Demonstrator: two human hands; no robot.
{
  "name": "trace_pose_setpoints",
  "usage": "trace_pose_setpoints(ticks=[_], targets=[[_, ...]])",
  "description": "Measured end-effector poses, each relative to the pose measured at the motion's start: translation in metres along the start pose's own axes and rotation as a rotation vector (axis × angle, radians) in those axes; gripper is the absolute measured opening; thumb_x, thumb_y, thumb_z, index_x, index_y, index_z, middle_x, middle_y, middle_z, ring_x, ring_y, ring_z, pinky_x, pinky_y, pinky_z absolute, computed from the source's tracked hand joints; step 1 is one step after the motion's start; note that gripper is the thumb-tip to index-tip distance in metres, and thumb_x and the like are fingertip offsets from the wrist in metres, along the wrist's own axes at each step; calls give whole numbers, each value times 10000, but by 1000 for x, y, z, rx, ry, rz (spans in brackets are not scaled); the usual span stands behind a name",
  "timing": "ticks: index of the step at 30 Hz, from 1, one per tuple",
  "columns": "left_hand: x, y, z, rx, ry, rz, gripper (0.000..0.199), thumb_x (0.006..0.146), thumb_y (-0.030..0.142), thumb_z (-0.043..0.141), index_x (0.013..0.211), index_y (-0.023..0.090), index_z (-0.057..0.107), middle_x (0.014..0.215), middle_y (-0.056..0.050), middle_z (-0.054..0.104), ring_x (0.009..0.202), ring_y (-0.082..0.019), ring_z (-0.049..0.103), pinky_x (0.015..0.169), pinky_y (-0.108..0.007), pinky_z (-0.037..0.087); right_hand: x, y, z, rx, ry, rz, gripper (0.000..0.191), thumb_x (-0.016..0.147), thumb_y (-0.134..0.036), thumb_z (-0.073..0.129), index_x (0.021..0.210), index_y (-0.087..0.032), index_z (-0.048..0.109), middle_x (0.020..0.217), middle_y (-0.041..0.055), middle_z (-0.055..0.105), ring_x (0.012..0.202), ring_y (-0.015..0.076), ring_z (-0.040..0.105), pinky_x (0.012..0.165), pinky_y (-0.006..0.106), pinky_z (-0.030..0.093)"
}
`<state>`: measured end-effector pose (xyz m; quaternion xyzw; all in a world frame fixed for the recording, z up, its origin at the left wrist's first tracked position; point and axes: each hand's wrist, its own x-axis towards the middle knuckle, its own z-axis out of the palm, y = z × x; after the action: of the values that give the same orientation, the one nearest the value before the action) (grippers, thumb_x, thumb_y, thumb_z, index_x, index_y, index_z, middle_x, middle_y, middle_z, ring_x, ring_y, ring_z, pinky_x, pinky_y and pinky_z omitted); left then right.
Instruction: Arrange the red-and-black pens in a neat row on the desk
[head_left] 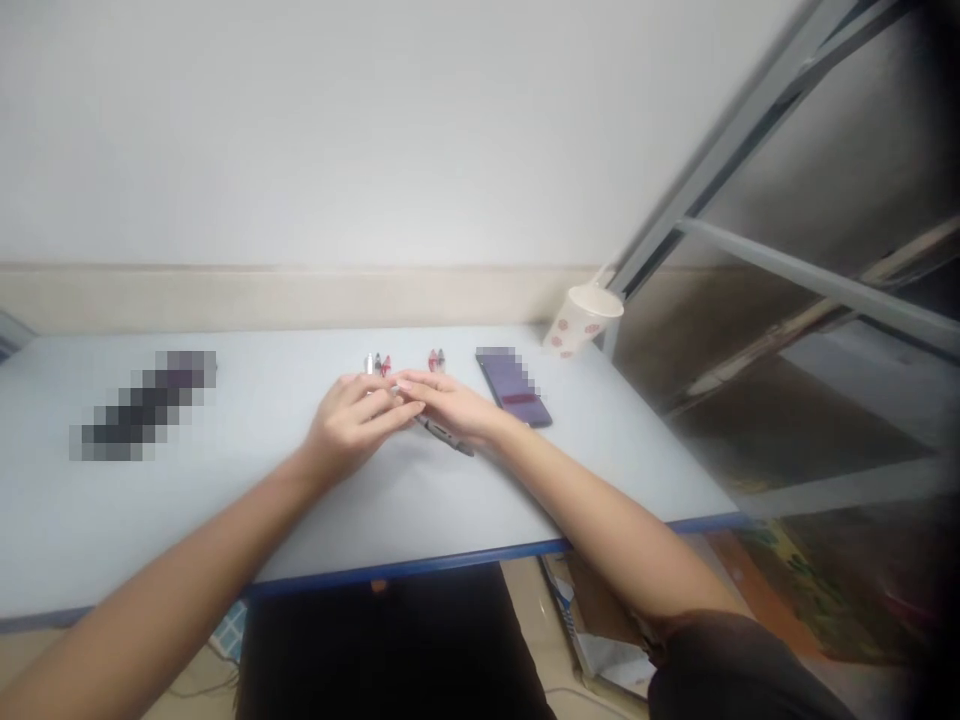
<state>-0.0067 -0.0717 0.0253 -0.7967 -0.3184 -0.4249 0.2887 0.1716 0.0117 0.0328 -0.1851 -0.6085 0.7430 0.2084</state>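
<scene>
Right now my left hand (351, 422) is curled, my right hand (448, 405) lies nearly flat, tips meeting, over a slim black pen (446, 436) on the pale grey desk (247, 500); any grip, I can't tell.

Dotted paper cup (582, 320) at table corner (577, 390)

You have 1 camera, worn on your head, facing forward and down across the table (225, 500), looking from just behind your left hand (352, 425) and right hand (450, 405).
</scene>
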Motion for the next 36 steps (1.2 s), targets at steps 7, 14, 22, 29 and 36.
trace_pose_setpoints(ticks=[7, 14, 22, 29, 36], targets=[[-8, -2, 5, 39, -59, -17, 215, 951, 106, 677, 1124, 225, 724, 1015, -57, 765, 1006, -233, 652, 812, -362, 499, 10, 7, 5, 149, 192, -17, 392, 822, -294, 799, 1164, -181, 643, 876, 20, 693, 681, 97, 586, 604, 209, 477], [-13, -7, 8, -126, -436, -570, 253, 961, 215, 577, 1193, 157, 659, 950, -79, 670, 941, -249, 637, 866, -388, 519, 43, -6, -27, -165, 431, -138, 282, 837, -317, 749, 1011, -184, 571, 716, -23, 668, 503, 78, 508, 526, 222, 439], [0, -2, 12, -14, -725, -995, 256, 936, 471, 641, 933, 220, 588, 827, -33, 697, 788, -245, 678, 692, -320, 427, 47, 3, -47, -408, 483, -206, 327, 821, -414, 741, 976, -199, 548, 646, -46, 625, 463, 108, 539, 509, 243, 416], [0, -6, 20, 55, -791, -983, 218, 942, 410, 588, 959, 198, 634, 879, -87, 729, 832, -263, 697, 718, -316, 432, 45, 2, -46, -466, 539, -236, 205, 860, -322, 692, 941, -203, 546, 583, -63, 575, 434, 113, 502, 473, 242, 379], [25, -14, 21, 63, -1001, -977, 275, 898, 312, 520, 673, 201, 633, 792, -115, 713, 774, -283, 689, 723, -350, 446, 46, 2, -46, -488, 558, -265, 212, 876, -362, 694, 891, -204, 553, 584, -62, 574, 451, 103, 484, 504, 231, 378]])
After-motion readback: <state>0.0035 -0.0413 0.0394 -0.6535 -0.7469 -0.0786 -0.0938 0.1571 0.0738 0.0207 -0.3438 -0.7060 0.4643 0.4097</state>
